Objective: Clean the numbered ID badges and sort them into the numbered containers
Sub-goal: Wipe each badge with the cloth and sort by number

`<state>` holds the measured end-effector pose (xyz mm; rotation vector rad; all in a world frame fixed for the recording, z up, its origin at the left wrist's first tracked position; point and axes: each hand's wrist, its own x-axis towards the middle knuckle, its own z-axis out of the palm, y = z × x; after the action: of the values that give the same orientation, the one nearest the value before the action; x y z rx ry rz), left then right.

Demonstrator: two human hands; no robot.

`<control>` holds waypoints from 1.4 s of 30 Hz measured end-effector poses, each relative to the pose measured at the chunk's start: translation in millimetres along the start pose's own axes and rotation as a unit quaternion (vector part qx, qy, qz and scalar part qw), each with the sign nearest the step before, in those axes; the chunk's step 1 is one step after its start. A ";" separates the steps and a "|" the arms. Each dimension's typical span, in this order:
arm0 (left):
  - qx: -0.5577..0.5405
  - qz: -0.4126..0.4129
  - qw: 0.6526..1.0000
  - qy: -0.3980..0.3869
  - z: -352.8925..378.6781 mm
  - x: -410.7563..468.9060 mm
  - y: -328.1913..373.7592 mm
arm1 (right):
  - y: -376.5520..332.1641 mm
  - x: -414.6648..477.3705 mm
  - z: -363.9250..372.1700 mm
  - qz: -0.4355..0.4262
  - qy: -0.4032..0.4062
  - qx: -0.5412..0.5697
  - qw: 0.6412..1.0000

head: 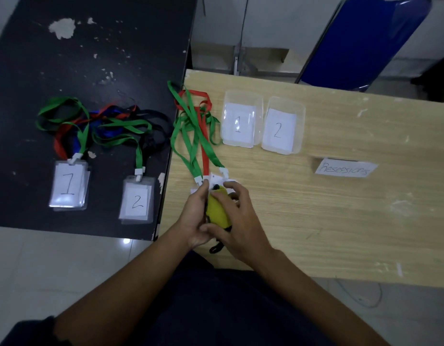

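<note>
Left hand point(196, 216) gripped the edge of the badges point(228, 183) lying on the wooden surface point(340, 221), its fingers curled round them. The right hand point(241, 221) pinched a yellow cloth point(217, 211) between thumb and fingers and pressed it down on them. All this sat nearer the person than the container marked 1 point(241, 121), slightly to its left. In this single head view the main risk looked to be the lanyards point(204, 151). Green and red straps crossed one another just left of that container, with one loop hanging past the surface's edge. Lifting one badge would probably drag its neighbours, or sweep a strap against the light plastic container and its twin marked 2 point(282, 126) on the far side. A hard wipe might also slide the badges toward the near edge. The numbers on the badges were covered by hands and cloth, so a wrong sort was possible unless each was read first. How many badges lay there could not be told. A black loop point(216, 248) poked out below the right wrist, and what it was could not be told. Well left of container 1, on the black surface point(103, 58), two stacks showed 1 point(68, 186) and 2 point(137, 199); their depth was unclear. Glare blurred the containers' insides.
</note>
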<state>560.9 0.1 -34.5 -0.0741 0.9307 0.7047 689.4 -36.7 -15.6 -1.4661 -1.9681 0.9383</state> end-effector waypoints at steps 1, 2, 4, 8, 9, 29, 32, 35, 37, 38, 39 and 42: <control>0.000 -0.002 1.000 -0.001 -1.3 -0.8 0.6 | 0.0 -2.8 1.6 -0.031 -0.024 -0.030 0.999; -0.002 -0.002 1.000 -0.003 -2.5 -1.8 1.3 | 2.4 -5.9 2.8 -0.065 -0.050 -0.054 0.995; -0.011 0.000 1.000 -0.003 -6.2 -2.8 2.8 | 9.5 -10.3 0.8 -0.083 -0.100 -0.063 0.990; -0.001 -0.008 1.000 -0.012 -7.0 -2.5 0.1 | 16.9 1.5 -9.3 0.020 -0.029 -0.021 0.999; -0.002 -0.014 1.000 -0.017 -5.7 -2.8 0.4 | 16.8 6.4 -8.5 0.018 0.016 -0.034 0.999; -0.014 0.012 0.998 -0.066 -4.6 -14.6 14.9 | 5.1 7.3 -19.5 -0.151 -0.002 -0.091 0.984; -0.016 0.013 0.996 -0.091 -0.8 -17.0 12.0 | 6.9 17.6 -27.8 -0.055 0.066 -0.119 0.989; 0.020 0.016 0.994 -0.102 8.7 -22.2 15.7 | -0.5 9.8 -24.0 -0.077 0.034 -0.072 0.994; 0.026 0.031 0.995 -0.087 8.3 -22.2 19.1 | -4.2 -5.4 -20.1 -0.149 -0.045 -0.052 0.986; 0.027 0.035 0.996 -0.080 6.6 -21.1 19.8 | -2.2 -8.6 -22.1 -0.172 -0.070 -0.066 0.980; 0.028 0.037 0.996 -0.070 5.2 -20.8 19.5 | 1.2 -6.3 -27.0 -0.173 -0.073 -0.088 0.978; 0.009 0.042 0.998 -0.053 5.0 -19.9 18.8 | 13.3 12.0 -42.1 -0.088 0.006 -0.128 0.988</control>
<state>545.6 6.0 -12.1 0.0185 0.8429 0.7708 725.2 -13.3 0.6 -1.3955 -2.2323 0.6158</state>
